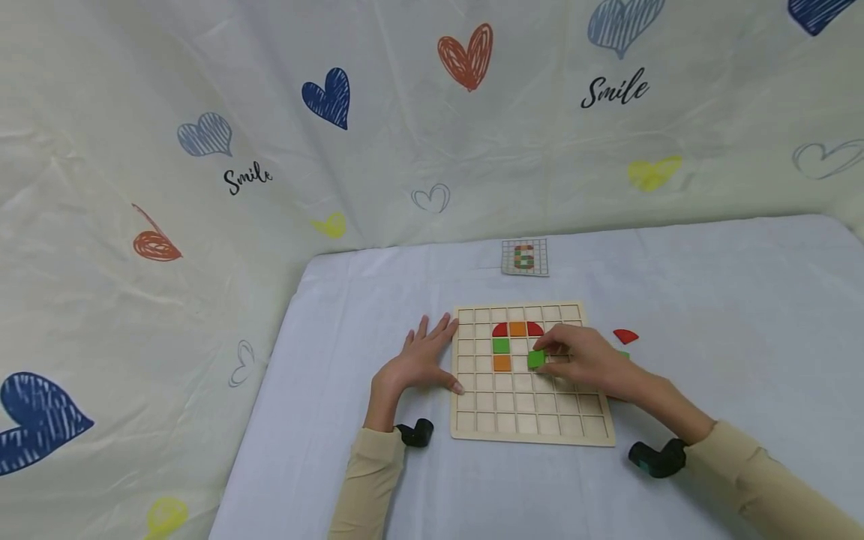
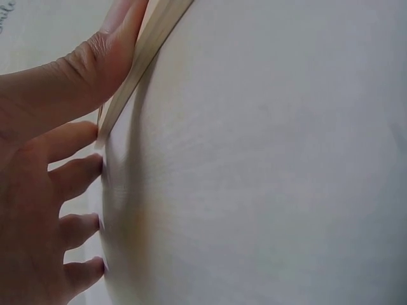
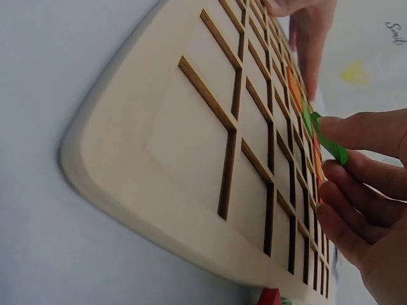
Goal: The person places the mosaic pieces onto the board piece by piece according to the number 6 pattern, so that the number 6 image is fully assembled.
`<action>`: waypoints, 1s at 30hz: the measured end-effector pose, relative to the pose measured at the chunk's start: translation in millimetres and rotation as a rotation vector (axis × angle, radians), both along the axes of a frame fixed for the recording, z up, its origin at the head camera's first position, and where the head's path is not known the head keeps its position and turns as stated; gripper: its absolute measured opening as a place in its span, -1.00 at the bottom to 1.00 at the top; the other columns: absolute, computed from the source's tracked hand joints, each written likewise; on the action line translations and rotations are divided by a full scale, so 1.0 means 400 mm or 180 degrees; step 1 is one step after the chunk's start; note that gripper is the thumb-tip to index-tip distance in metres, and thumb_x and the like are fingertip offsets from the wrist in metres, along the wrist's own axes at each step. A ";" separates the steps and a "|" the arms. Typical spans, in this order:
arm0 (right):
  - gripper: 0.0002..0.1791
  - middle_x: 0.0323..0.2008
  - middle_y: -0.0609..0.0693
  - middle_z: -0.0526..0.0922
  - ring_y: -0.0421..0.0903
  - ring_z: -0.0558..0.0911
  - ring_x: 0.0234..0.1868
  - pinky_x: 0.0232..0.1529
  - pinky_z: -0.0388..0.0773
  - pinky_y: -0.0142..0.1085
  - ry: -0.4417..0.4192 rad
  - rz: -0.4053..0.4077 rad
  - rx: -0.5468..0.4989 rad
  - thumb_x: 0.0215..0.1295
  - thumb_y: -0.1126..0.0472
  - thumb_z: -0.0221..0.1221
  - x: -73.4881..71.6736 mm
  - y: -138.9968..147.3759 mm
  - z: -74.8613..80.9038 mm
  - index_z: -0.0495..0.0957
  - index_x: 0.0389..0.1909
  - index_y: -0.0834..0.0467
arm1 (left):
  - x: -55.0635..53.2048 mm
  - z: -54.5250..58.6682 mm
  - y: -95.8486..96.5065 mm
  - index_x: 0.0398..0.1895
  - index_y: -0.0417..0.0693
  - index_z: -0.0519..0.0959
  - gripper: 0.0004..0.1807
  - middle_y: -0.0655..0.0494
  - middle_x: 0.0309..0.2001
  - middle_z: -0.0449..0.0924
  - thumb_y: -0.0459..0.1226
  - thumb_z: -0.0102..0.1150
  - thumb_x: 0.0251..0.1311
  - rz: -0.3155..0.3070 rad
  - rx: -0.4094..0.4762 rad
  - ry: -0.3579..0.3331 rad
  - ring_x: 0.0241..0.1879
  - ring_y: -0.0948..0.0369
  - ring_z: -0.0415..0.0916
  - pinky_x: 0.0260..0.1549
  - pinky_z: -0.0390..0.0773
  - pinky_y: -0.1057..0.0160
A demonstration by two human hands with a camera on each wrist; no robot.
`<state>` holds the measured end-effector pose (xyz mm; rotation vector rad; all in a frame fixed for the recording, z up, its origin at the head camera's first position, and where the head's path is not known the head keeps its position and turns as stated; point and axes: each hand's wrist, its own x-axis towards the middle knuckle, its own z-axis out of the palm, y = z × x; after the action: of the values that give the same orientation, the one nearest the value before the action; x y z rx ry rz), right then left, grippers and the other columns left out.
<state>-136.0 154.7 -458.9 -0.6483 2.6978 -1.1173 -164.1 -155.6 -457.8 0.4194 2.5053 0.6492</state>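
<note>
A wooden grid board (image 1: 533, 441) lies on the table. My left hand (image 1: 421, 361) rests at its left edge, fingers spread, with the thumb on the rim. Between thumb and fingers my right hand (image 1: 586, 361) pinches a green square tile (image 1: 536, 359) over the board's middle; the right wrist view shows that green tile (image 3: 329, 141) tilted above the grid. Set in the cells are a red quarter-round tile (image 1: 500, 329), an orange tile (image 1: 517, 328), a second red quarter-round (image 1: 534, 328), a green square (image 1: 501, 345) and another orange tile (image 1: 502, 363).
Behind the board lies a small pattern card (image 1: 525, 257) with a coloured grid figure. To the right a loose red quarter-round piece (image 1: 625, 336) sits on the white cloth, near more pieces partly hidden by the right hand. A heart-printed curtain (image 1: 378, 165) hangs behind the table.
</note>
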 end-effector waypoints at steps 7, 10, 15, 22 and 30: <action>-0.71 -0.28 -0.09 0.67 -0.15 0.55 -0.26 -0.22 0.59 -0.34 -0.0005 0.0149 0.0095 0.10 0.29 0.51 -0.016 -0.035 -0.002 0.70 -0.16 0.20 | 0.001 0.004 0.000 0.70 0.13 -0.07 0.33 0.15 0.70 -0.27 -0.04 0.65 -0.07 -0.0008 -0.0023 0.0008 0.66 -0.05 -0.57 0.60 -0.40 -0.16; -0.72 -0.29 -0.09 0.66 -0.15 0.55 -0.26 -0.22 0.58 -0.34 -0.0013 0.0176 0.0168 0.10 0.28 0.51 -0.020 -0.049 -0.001 0.71 -0.16 0.21 | 0.002 0.006 0.000 0.70 0.12 -0.06 0.33 0.14 0.70 -0.26 -0.04 0.65 -0.07 -0.0006 -0.0036 0.0012 0.66 -0.05 -0.56 0.60 -0.40 -0.16; -0.74 -0.27 -0.08 0.69 -0.13 0.58 -0.22 -0.14 0.61 -0.26 -0.0050 0.0189 0.0294 0.11 0.28 0.49 -0.024 -0.066 -0.007 0.72 -0.17 0.20 | 0.002 0.007 0.001 0.70 0.15 -0.07 0.33 0.17 0.69 -0.27 -0.04 0.65 -0.07 0.0001 -0.0045 -0.0002 0.66 -0.03 -0.57 0.60 -0.41 -0.14; -0.76 -0.26 -0.07 0.66 -0.13 0.58 -0.22 -0.12 0.64 -0.21 0.0095 0.0167 0.0442 0.10 0.30 0.49 -0.023 -0.077 -0.018 0.71 -0.20 0.18 | -0.001 0.006 0.004 0.70 0.14 -0.07 0.34 0.16 0.70 -0.29 -0.03 0.66 -0.09 0.0003 -0.0048 0.0005 0.66 -0.04 -0.58 0.60 -0.41 -0.15; -0.74 -0.27 -0.06 0.63 -0.12 0.55 -0.22 -0.12 0.63 -0.22 0.0022 0.0115 0.0428 0.11 0.31 0.49 -0.024 -0.082 -0.016 0.69 -0.18 0.20 | 0.000 0.007 0.004 0.70 0.13 -0.07 0.34 0.15 0.70 -0.28 -0.05 0.66 -0.09 0.0013 -0.0033 -0.0004 0.66 -0.04 -0.58 0.60 -0.42 -0.15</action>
<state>-145.7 121.8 -465.1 -0.6770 2.7262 -0.9172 -164.1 -153.9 -455.2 0.4103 2.5077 0.6377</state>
